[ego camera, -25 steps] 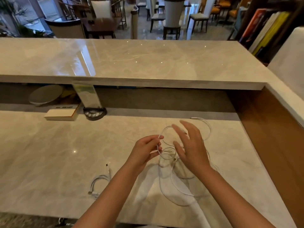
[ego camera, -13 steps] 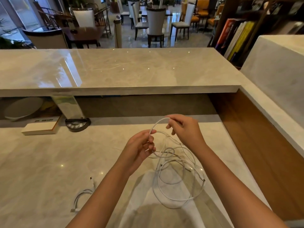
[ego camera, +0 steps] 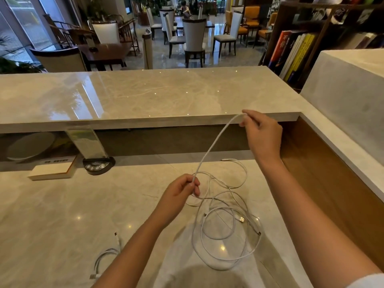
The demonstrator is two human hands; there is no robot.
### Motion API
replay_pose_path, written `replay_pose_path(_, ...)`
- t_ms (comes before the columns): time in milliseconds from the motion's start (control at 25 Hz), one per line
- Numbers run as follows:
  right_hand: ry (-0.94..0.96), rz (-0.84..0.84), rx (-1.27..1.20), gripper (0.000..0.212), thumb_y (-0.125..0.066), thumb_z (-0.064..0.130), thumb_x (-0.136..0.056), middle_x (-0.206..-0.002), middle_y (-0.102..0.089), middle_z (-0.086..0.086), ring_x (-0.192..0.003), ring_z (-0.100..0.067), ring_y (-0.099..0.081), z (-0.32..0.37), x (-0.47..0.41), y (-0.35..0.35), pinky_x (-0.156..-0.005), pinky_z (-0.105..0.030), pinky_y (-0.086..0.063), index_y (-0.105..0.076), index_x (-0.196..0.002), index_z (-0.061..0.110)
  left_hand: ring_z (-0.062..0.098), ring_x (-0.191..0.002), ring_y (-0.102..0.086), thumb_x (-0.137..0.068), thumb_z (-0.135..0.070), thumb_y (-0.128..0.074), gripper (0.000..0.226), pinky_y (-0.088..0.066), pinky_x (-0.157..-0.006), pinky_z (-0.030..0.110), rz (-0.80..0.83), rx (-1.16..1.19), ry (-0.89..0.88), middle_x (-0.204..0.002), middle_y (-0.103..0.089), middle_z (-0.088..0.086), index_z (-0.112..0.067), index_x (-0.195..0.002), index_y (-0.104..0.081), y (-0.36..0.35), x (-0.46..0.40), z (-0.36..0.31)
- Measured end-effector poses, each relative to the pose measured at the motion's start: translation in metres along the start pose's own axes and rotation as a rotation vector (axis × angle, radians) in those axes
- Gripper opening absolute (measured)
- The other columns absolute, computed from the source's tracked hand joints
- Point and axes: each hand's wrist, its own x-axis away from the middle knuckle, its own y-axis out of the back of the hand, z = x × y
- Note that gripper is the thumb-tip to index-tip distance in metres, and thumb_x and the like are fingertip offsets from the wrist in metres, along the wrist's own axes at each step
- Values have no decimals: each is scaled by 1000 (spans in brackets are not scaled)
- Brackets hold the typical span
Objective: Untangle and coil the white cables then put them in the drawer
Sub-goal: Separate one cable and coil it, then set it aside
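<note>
Right hand: the right hand (ego camera: 262,134) was lifted high, level with the edge of the upper counter (ego camera: 145,94), thumb and fingers pinched on the white cable (ego camera: 214,144), the remaining fingers loosely curled.
Left hand: the left hand (ego camera: 180,193) sat lower and nearer the person, above the marble desk (ego camera: 62,215), its fingers closed round the same cable.
Cable between the hands: one stretch ran from the left hand up and to the right to the right hand, in a slightly bowed diagonal line, clear of the desk.
Rest of the cable: the tangle of loops (ego camera: 226,231) lay on the desk just right of and below the left hand, under the right forearm; a loop reached toward the back of the desk.
Connectors: a USB plug (ego camera: 241,219) lay inside the loops, and a slim plug (ego camera: 225,160) rested near the desk's back edge, pointing left.
Second cable: a small coiled cable (ego camera: 105,260) lay on the desk beside the left forearm, well apart from the tangle.
Back of the desk: a white box (ego camera: 52,170) and a round black base (ego camera: 98,165) stood under the counter overhang.
</note>
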Motion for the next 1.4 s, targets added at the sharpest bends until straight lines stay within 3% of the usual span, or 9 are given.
replay_pose_path(200,-81,-66,133,25,-55,27,-92,-102,-66,-7,-86,-12,-55,-22,12,7,-70,-27,-45,-68,-111,16,4,-73,-59,-95,-10,-42,22,-47,-75,24,-10,-361,7,-74,-63,-4,-19,-86,-59,34,-16,3)
replay_pose_path(400,-170,136,337,12,-54,26,-92,-83,-62,-4,-71,-20,-58,-30,34,7,-57,-31,-47,-53,-100,16,8,-53,-51,-97,-15,-37,25,-50,-61,21,-140,682,134,-61,-50,-3,-9,-101,-62,41,-24,-21)
replay_pose_path(480,-82,327,581,9,-52,25,-92,-77,-63,-3,-64,-21,-57,-26,50,0,-54,-30,-45,-51,-90,17,5,-51,-43,-97,-13,-36,28,-40,-51,17,-171,829,104,-61,-48,-4,-9,-106,-62,38,-29,-28)
replay_pose_path(600,-28,598,626,10,-57,25,-87,-81,-66,-2,-72,-20,-57,-11,73,-10,-61,-29,-44,-58,-81,17,8,-66,-48,-95,-5,-35,33,-40,-61,22,-216,454,131,-75,-54,-2,-11,-112,-63,24,-34,-35)
replay_pose_path(760,-114,745,189,14,-67,28,-81,-66,-65,6,-61,-3,-53,16,81,-9,-59,-21,-45,-67,-71,18,3,-68,-56,-92,-7,-48,33,-46,-64,22,-14,-93,9,-78,-66,-13,-31,-91,-70,-3,-20,-34)
replay_pose_path(960,-218,522,62,15,-67,27,-83,-63,-67,-1,-62,-10,-65,24,76,-9,-64,-27,-50,-60,-73,17,5,-72,-58,-91,-9,-46,37,-45,-67,25,65,184,190,-80,-69,-4,-31,-83,-74,-19,-4,-33)
replay_pose_path(1080,-172,535,56,13,-65,32,-84,-73,-63,4,-67,-8,-63,23,81,-11,-62,-23,-46,-58,-86,21,4,-68,-56,-89,-11,-55,24,-46,-66,22,38,43,120,-75,-69,-10,-27,-87,-73,-17,0,-28)
replay_pose_path(1240,-135,679,-40,74,-69,34,-79,-101,-65,8,-94,-6,-59,17,87,-4,-80,-20,-47,-26,-140,36,10,-68,-58,-91,-10,-52,25,-50,-66,23,-68,149,161,-72,-67,-1,-21,-85,-74,-7,-4,-28)
replay_pose_path(1400,4,634,40,69,-64,13,-86,-90,-68,2,-78,-9,-64,7,88,-1,-81,-27,-56,-28,-142,29,9,-68,-67,-93,-7,-49,24,-54,-65,19,-37,121,162,-74,-69,3,-17,-95,-71,-9,-6,-29)
